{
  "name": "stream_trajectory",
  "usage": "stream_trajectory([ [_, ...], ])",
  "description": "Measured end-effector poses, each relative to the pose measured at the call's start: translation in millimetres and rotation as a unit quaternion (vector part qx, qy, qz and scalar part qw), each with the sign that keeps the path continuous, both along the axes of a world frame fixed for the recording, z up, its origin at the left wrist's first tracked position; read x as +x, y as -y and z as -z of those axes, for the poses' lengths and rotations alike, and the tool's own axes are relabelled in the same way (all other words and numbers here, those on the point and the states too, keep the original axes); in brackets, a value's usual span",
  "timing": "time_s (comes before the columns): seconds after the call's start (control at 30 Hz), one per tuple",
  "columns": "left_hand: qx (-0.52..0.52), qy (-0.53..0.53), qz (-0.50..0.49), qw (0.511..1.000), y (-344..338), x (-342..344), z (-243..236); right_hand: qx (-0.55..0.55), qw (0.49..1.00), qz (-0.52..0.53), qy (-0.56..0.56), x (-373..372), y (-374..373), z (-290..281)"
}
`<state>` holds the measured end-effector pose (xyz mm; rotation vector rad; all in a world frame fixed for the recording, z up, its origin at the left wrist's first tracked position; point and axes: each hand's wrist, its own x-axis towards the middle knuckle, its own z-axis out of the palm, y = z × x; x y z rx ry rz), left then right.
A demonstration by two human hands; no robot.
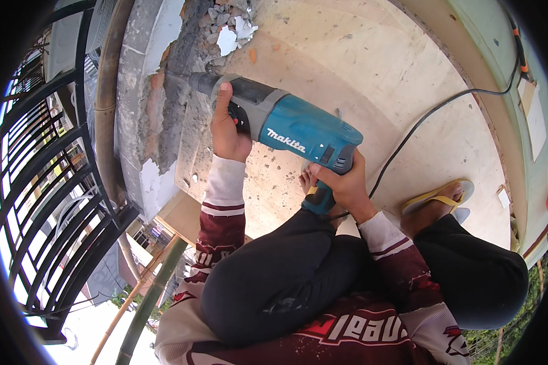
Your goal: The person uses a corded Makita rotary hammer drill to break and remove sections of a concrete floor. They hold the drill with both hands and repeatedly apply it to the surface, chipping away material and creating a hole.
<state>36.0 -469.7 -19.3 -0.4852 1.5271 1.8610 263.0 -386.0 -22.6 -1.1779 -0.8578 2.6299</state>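
Note:
A teal and grey rotary hammer drill [304, 125] lies across the middle of the view, its dark chuck end pointing left at the base of a broken wall edge [158, 115]. My left hand [228, 128] is wrapped round the front of its body, thumb up over the grey collar. At the rear, my right hand [346, 182] grips the handle, and its fingers curl round the trigger side. The bit's tip meets rough exposed mortar and brick, where dust and shadow make its exact end hard to see.
Rubble and white plaster flakes [228, 39] are heaped beyond the chuck. A black power cord [417, 121] runs over the tiled floor [377, 67] to the upper right. At left stand a black metal railing [49, 201] and a bamboo pole [106, 103]. My sandalled foot [438, 201] is at right.

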Motion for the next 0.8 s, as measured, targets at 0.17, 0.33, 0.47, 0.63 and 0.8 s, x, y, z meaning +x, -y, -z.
stream_trajectory([
  [0.17,0.049,0.019,-0.003,0.999,10,-15,-11,0.118,0.992,-0.032,0.037,-14,12,-20],
  [0.33,0.063,0.029,0.013,0.998,24,-37,-19,0.204,0.978,-0.03,0.018,-40,8,-57],
  [0.47,0.149,0.03,0.026,0.988,37,-57,-23,0.336,0.935,-0.11,0.024,-58,-14,-87],
  [0.63,0.16,0.047,0.006,0.986,30,-59,-32,0.388,0.909,-0.154,-0.008,-60,-23,-107],
  [0.8,0.088,0.037,-0.012,0.995,-6,-2,-21,0.202,0.976,-0.077,0.034,-11,-43,-57],
])
